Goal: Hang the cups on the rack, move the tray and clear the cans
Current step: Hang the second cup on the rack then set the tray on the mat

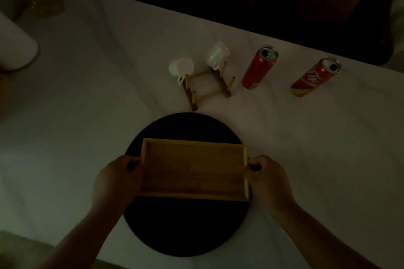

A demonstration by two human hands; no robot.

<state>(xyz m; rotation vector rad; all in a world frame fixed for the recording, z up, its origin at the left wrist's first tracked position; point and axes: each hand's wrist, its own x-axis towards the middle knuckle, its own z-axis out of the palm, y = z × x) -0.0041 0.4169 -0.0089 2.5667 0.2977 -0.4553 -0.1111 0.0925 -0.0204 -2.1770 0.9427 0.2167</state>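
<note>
Nearest, the left hand (117, 178) and right hand (267, 176) each clasp a short end of the empty wooden tray (192, 170), fingers curled round the edges, over the black round mat (185, 225) on the pale table (87, 116). Beyond the mat stands the wooden rack (206, 85), with one white cup (181, 67) hung on its left peg and another cup (217, 54) on its right. Just right of the rack stand two opened red cans, the near can (259, 67) and the far can (316, 77), well apart from the tray.
</note>
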